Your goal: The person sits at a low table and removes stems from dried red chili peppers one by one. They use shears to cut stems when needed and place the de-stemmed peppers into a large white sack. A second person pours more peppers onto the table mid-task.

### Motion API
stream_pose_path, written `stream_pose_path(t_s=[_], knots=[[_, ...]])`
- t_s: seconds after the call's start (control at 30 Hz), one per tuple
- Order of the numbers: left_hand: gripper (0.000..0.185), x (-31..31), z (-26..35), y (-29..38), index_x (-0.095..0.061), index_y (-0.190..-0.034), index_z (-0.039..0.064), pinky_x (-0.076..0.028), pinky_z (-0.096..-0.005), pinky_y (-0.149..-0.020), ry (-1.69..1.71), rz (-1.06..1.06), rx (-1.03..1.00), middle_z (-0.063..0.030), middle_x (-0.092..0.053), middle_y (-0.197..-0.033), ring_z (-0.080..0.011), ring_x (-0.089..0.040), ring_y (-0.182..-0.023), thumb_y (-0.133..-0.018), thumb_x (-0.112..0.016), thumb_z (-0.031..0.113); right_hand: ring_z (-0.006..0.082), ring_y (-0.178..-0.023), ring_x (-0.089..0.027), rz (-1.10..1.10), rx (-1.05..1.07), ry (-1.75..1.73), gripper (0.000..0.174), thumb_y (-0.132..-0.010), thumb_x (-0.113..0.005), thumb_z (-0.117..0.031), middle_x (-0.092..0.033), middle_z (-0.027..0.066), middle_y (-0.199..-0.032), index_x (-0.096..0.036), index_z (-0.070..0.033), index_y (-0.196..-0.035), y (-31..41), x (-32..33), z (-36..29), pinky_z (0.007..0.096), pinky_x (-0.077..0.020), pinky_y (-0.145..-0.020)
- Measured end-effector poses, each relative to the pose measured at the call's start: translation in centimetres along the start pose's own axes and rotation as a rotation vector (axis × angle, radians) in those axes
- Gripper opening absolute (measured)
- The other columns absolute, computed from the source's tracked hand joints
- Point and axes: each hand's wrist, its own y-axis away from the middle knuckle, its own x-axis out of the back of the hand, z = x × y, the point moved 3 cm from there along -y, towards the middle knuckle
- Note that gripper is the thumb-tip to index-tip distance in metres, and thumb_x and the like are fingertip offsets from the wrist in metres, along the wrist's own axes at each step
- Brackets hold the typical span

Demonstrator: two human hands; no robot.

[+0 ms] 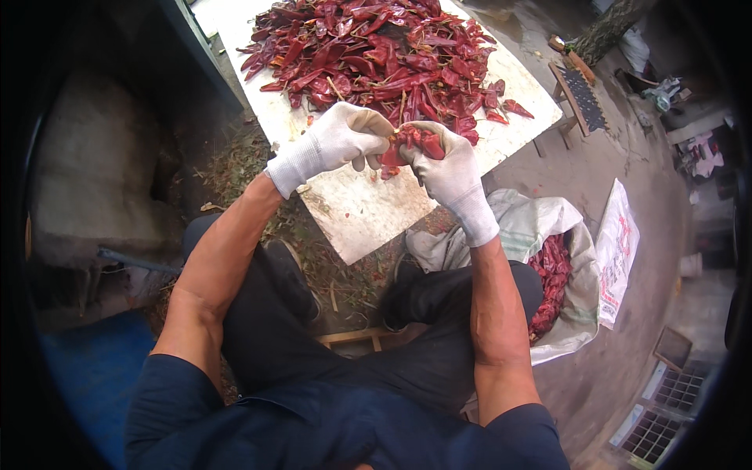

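Note:
Both my hands wear whitish knitted work gloves and meet over the near part of a pale board. My right hand grips a small bunch of dried red chilli peppers, wrinkled and partly covered by the fingers. My left hand has its thumb and fingertips pinched together at the stem end of these peppers; the exact contact is partly hidden. Just beyond my hands, a large heap of dried red chillies with stems covers much of the pale board.
By my right knee stands an open white woven sack holding red chillies. A printed white bag lies against it. Plant debris litters the ground between my shoes. A low stool stands beyond the board at right, near a tree trunk.

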Motion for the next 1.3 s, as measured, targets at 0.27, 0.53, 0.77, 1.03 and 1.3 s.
stream_pose_path(t_s=[0.27, 0.53, 0.77, 1.03, 1.3], knots=[[0.025, 0.6, -0.3, 0.1, -0.073, -0.117, -0.003, -0.054, -0.0231, -0.059, -0.118, 0.079, -0.016, -0.0039, -0.075, -0.091, -0.0085, -0.07, -0.073, -0.098, -0.067, 0.011, 0.0116, -0.093, -0.071, 0.341, -0.024, -0.004, 0.035, -0.091, -0.078, -0.009, -0.078, 0.0093, -0.101, -0.071, 0.003, -0.123, 3.3, 7.1, -1.8, 0.0283, -0.0574, -0.086], [0.023, -1.4, 0.3, 0.7, -0.074, -0.111, -0.004, -0.052, -0.0248, -0.06, -0.307, -0.019, -0.079, -0.0034, -0.072, -0.084, -0.0083, -0.067, -0.07, -0.095, -0.065, 0.011, 0.0162, -0.096, -0.074, 0.805, -0.153, 0.283, 0.038, -0.087, -0.082, -0.014, -0.079, 0.0112, -0.107, -0.074, 0.003, -0.12, 15.7, 25.2, 5.2, 0.0299, -0.0579, -0.092], [0.024, -0.9, -1.3, -0.3, -0.075, -0.11, -0.004, -0.055, -0.0276, -0.065, -0.479, 0.006, -0.115, -0.005, -0.073, -0.083, -0.01, -0.068, -0.071, -0.095, -0.068, 0.013, 0.0301, -0.113, -0.073, 0.498, -0.643, 0.777, 0.076, -0.074, -0.093, -0.033, -0.075, 0.022, -0.122, -0.066, 0.006, -0.133, 25.1, 29.0, 15.5, 0.0373, -0.055, -0.101], [0.025, -1.5, -5.5, -3.7, -0.076, -0.112, 0.008, -0.057, -0.0424, -0.09, -0.902, 0.163, -0.279, -0.0143, -0.075, -0.109, -0.034, -0.072, -0.102, -0.09, -0.064, 0.009, 0.0195, -0.103, -0.075, 0.553, -0.12, 0.305, 0.042, -0.093, -0.078, -0.022, -0.078, 0.019, -0.112, -0.072, 0.005, -0.125, 11.2, 21.1, 5.8, 0.0298, -0.0583, -0.093], [0.027, -4.0, -8.9, -7.3, -0.072, -0.117, 0.01, -0.057, -0.0453, -0.087, -1.022, 0.097, -0.381, -0.0172, -0.07, -0.111, -0.038, -0.071, -0.101, -0.09, -0.069, 0.012, 0.0187, -0.095, -0.076, 0.202, 0.043, 0.126, 0.025, -0.097, -0.071, -0.02, -0.08, 0.0124, -0.102, -0.077, -0.002, -0.114, 0.1, 8.4, -2.4, 0.0317, -0.0578, -0.09]])
